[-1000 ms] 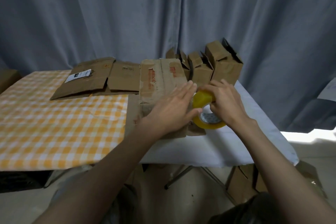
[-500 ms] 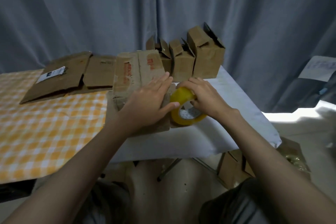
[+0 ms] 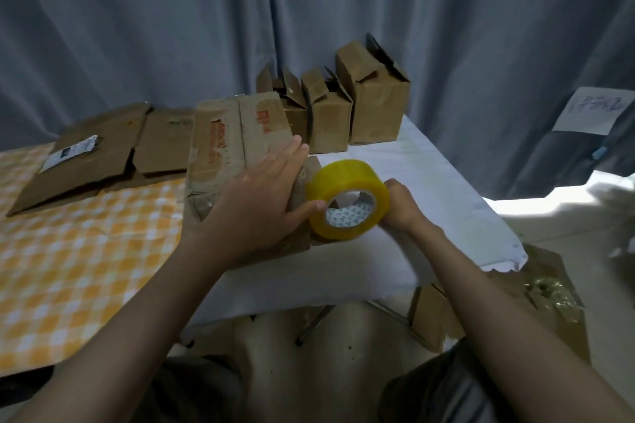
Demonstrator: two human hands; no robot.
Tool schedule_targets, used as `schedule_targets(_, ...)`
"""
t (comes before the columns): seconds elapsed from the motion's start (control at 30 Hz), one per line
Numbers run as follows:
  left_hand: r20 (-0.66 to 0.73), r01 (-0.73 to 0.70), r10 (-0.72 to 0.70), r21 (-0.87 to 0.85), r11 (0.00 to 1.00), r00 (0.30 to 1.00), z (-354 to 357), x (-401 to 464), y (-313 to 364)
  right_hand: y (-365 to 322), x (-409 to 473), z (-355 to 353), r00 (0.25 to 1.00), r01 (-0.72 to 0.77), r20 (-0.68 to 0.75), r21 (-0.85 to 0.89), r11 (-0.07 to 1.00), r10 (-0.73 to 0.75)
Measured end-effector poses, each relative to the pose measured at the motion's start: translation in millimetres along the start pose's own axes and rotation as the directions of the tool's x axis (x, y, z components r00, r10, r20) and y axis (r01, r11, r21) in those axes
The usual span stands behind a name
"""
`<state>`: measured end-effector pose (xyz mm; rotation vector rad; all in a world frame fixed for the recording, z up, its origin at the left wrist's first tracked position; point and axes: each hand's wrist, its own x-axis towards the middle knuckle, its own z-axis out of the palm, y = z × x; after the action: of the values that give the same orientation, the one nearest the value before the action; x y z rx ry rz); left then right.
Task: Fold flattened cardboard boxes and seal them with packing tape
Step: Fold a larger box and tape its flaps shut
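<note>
1. The tape roll (image 3: 347, 198) has swung off the box's edge since a second ago, now turned core-on to the camera.
2. Box (image 3: 237, 154) – light, worn, crushable – lies mid-table under the flat left hand (image 3: 256, 203).
3. Right hand (image 3: 400, 206) clasps the stiff roll's rim; best held there.

Left hand (image 3: 256, 203) flat on the brown cardboard box (image 3: 237, 148) mid-table, yellow roll of packing tape (image 3: 347, 197) just right of it, right hand (image 3: 400, 204) at the roll's right side. Three small folded cardboard boxes (image 3: 343, 106) stand behind; flattened brown cardboard sheets (image 3: 92, 154) lie left.
</note>
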<state>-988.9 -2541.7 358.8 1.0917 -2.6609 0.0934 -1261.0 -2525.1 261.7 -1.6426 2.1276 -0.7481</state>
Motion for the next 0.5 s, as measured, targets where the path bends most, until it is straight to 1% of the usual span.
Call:
schedule_targets(0.07,-0.009,-0.009,0.009,-0.003,1.000,1.000,0,0,0,0,7,5,1.000,0.018,0.005,-0.115,0.993,-0.017)
schedule_targets(0.2,0.001,-0.010,0.010,-0.065,0.998,1.000,-7,5,6,2,-1,11,0.998,0.055,0.019,-0.208,0.977,-0.052)
schedule_targets(0.27,-0.018,-0.016,0.016,-0.043,0.999,1.000,-16,14,8,4,-8,13,0.997,0.075,0.000,-0.233,0.970,-0.077)
schedule_targets(0.33,-0.043,-0.057,0.056,-0.012,0.998,0.998,-26,28,10,8,-11,15,0.998,0.067,0.007,-0.189,0.980,-0.067)
schedule_targets(0.4,-0.034,-0.092,0.093,0.014,0.996,0.995,-35,45,9,11,-14,16,0.999,0.049,0.020,-0.114,0.992,-0.047)
schedule_targets(0.5,-0.028,-0.094,0.097,0.081,0.992,0.995,-37,73,3,14,-16,17,1.000,-0.010,-0.021,0.010,1.000,0.010)
